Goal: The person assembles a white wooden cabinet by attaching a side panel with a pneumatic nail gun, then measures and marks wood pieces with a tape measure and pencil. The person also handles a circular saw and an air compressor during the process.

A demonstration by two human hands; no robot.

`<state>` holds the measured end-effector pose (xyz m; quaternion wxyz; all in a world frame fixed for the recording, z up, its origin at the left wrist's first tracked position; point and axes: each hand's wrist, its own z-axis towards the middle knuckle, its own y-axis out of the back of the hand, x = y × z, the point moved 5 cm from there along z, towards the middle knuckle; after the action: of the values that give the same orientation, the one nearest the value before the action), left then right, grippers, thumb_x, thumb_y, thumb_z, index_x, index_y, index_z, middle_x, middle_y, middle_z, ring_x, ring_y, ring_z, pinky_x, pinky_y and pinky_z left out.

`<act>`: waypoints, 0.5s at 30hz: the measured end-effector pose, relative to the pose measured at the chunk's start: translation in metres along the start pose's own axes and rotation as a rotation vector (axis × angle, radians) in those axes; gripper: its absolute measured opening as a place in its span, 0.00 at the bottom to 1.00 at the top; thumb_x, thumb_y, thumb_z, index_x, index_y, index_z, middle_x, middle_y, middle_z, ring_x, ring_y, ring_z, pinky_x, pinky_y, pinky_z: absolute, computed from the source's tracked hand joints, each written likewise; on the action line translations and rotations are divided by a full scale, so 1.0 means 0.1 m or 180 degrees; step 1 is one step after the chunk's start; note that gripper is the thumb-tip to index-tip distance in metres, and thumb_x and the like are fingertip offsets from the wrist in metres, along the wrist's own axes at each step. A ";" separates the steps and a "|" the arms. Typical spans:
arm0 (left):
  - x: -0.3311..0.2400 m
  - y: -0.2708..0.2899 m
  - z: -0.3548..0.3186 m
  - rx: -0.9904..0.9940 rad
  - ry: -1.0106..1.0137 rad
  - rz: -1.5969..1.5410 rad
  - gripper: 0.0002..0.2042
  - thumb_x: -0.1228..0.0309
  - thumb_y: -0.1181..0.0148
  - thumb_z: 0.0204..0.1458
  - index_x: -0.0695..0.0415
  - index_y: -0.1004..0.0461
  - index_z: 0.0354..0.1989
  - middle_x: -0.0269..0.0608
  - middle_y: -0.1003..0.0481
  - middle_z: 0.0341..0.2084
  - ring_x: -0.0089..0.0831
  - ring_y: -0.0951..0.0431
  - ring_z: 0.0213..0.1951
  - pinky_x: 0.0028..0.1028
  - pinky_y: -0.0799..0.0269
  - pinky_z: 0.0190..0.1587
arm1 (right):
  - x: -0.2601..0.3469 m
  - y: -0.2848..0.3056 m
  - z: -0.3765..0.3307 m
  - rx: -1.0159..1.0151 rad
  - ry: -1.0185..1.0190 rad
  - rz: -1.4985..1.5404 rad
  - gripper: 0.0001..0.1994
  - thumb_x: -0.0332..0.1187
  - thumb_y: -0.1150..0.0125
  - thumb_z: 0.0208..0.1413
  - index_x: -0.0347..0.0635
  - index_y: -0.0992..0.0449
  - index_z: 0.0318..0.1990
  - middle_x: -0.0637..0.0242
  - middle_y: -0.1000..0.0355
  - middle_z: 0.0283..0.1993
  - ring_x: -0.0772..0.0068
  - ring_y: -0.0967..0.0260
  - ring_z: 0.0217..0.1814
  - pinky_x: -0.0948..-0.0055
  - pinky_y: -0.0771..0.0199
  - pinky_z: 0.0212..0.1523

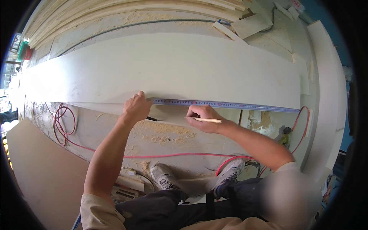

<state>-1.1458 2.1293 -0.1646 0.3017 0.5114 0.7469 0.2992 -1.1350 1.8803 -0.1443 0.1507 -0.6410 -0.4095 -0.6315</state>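
A long white board [172, 69] lies across the view in front of me. Along its near edge runs a stretched tape measure [230, 104], its blade reaching the board's right end. My left hand [137, 108] is closed on the tape at its left end, by the board's edge; the case is hidden under the fingers. A short dark piece [151, 119] pokes out beside that hand. Just below the blade, right of the left hand, my right hand [207, 118] is closed around a light wooden pencil [210, 120], which points left.
Stacked wooden strips [126, 9] lie at the back. Red hose [180, 155] crosses the sawdust-strewn floor before my shoes [165, 177] and coils at left [63, 124]. Another panel [46, 172] fills the lower left; a tall white panel [327, 96] stands at right. Offcuts [249, 26] lie back right.
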 end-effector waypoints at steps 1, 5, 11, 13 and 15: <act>-0.01 -0.01 0.01 0.0009 -0.0008 -0.0023 0.23 0.56 0.48 0.58 0.69 0.34 0.45 0.61 0.26 0.43 0.54 0.25 0.47 0.44 0.31 0.51 | 0.10 0.13 -0.07 0.0230 0.0094 -0.0249 0.08 0.32 0.43 0.52 0.37 0.30 0.28 0.58 0.29 0.23 0.63 0.30 0.23 0.66 0.30 0.27; 0.00 0.02 -0.04 -0.0059 -0.0022 0.0063 0.22 0.56 0.46 0.57 0.67 0.33 0.45 0.60 0.26 0.43 0.53 0.25 0.47 0.43 0.31 0.50 | 0.36 0.85 -0.53 0.0562 0.0370 -0.1055 0.07 0.32 0.48 0.52 0.36 0.31 0.30 0.55 0.28 0.28 0.54 0.29 0.30 0.62 0.29 0.34; -0.52 -0.88 -0.51 0.0348 -0.3514 0.0787 0.11 0.68 0.39 0.39 0.57 0.25 0.32 0.47 0.26 0.25 0.44 0.23 0.32 0.41 0.27 0.34 | -0.06 1.52 -1.88 0.1223 -0.1857 -0.0361 0.12 0.31 0.56 0.54 0.35 0.27 0.36 0.55 0.24 0.33 0.58 0.26 0.35 0.63 0.28 0.39; -0.85 -1.32 -0.73 0.1384 -0.3400 0.0403 0.10 0.71 0.42 0.40 0.59 0.25 0.32 0.43 0.27 0.23 0.43 0.24 0.31 0.41 0.28 0.32 | -0.31 1.39 -2.36 0.1597 -0.2472 0.0170 0.13 0.32 0.57 0.55 0.35 0.26 0.37 0.54 0.24 0.34 0.59 0.25 0.37 0.63 0.28 0.39; -1.00 -1.34 -0.98 0.2247 -0.2171 -0.1483 0.10 0.68 0.48 0.55 0.63 0.26 0.34 0.46 0.24 0.26 0.37 0.22 0.32 0.36 0.26 0.37 | -0.51 1.17 -2.78 0.2146 -0.2964 0.0751 0.14 0.33 0.58 0.57 0.34 0.26 0.37 0.52 0.23 0.35 0.61 0.24 0.37 0.62 0.27 0.40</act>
<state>-1.2685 1.9815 -0.1888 0.3952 0.4707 0.7554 -0.2275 -1.2358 1.5932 -0.1107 0.2197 -0.8089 -0.5367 -0.0972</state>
